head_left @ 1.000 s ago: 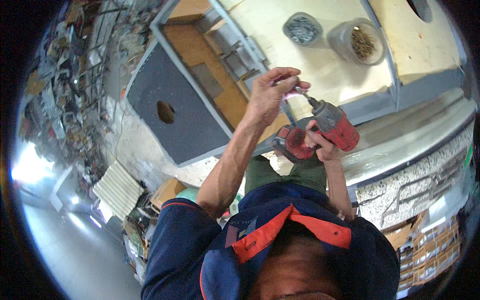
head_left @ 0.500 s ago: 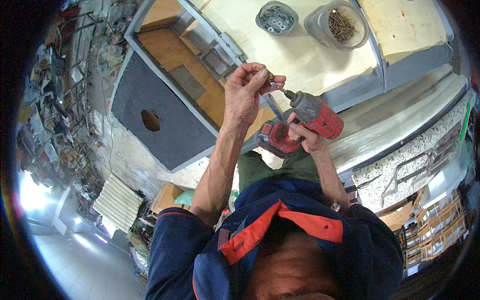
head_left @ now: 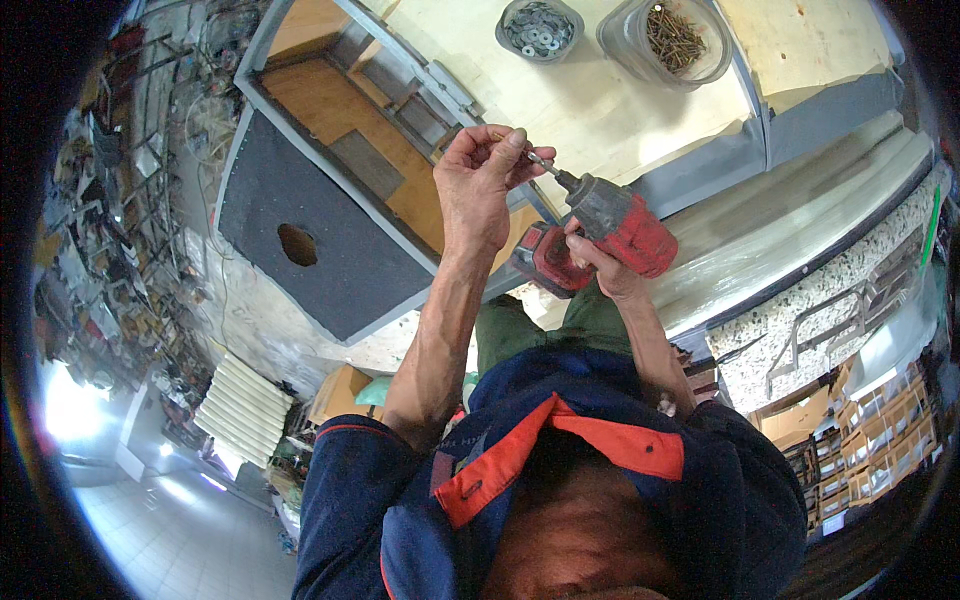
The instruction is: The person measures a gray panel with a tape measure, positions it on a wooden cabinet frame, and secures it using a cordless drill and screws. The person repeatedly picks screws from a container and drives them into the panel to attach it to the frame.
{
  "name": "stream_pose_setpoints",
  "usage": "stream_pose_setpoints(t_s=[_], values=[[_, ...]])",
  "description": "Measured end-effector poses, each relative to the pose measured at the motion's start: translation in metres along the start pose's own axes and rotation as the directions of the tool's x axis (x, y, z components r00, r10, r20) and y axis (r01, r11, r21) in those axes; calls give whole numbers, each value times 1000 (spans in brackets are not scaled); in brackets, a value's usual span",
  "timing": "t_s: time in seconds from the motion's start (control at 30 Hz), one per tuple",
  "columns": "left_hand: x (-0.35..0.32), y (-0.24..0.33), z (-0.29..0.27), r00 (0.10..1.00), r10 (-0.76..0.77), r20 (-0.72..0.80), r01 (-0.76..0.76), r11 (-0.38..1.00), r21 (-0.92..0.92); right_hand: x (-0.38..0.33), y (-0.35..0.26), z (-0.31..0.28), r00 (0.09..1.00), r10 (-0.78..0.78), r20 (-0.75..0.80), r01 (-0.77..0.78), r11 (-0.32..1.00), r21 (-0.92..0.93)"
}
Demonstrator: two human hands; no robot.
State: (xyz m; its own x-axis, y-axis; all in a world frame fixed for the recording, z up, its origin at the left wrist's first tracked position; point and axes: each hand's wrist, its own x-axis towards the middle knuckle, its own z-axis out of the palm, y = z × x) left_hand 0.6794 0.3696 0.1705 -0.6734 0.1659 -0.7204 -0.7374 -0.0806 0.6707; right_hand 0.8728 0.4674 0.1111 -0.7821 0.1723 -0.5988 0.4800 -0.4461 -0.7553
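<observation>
My right hand [head_left: 607,268] grips a red and black cordless impact driver [head_left: 632,232] by its handle. The battery [head_left: 548,258] at its foot points toward the wooden box, and its bit [head_left: 548,168] points up and left to my other hand. My left hand [head_left: 475,195] is closed, pinching a small brass-coloured screw [head_left: 499,136] between thumb and fingers. The bit's tip reaches the fingertips at the screw's head end. A small shiny piece, perhaps a washer, shows there; the fingers hide most of it.
A tub of grey washers [head_left: 540,32] and a tub of brass-coloured screws [head_left: 672,45] stand on a pale wooden panel [head_left: 620,130]. An open wooden box [head_left: 395,205] with a dark grey side panel [head_left: 330,270] and a round hole is at left. Wrapped material [head_left: 800,220] lies at right.
Both hands have shifted slightly left together with the driver and screw. The tubs appear a little higher and further left in view. The grips are unchanged.
</observation>
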Motion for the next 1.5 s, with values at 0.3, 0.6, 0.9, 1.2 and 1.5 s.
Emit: stream_pose_setpoints(t_s=[0.3, 0.6, 0.9, 1.2, 1.5], values=[[6, 11, 14, 988, -17, 152, 6, 998, 70, 5, 3, -12, 979, 57, 193, -160, 804, 573], [157, 39, 77, 812, -64, 581, -580, -201, 789, 2, 8, -32, 971, -97, 220, -91, 698, 711], [210, -2, 87, 850, -82, 520, -504, -410, 760, -6, 2, -46, 981, -109, 158, -23, 747, 665], [224, -14, 78, 776, -71, 626, -595, -410, 691, 1, 2, -44, 977, -138, 160, 3, 766, 643], [138, 60, 48, 728, 279, 626, -680, 177, 711, -2, 19, -46, 976, 10, 215, -165, 679, 716]])
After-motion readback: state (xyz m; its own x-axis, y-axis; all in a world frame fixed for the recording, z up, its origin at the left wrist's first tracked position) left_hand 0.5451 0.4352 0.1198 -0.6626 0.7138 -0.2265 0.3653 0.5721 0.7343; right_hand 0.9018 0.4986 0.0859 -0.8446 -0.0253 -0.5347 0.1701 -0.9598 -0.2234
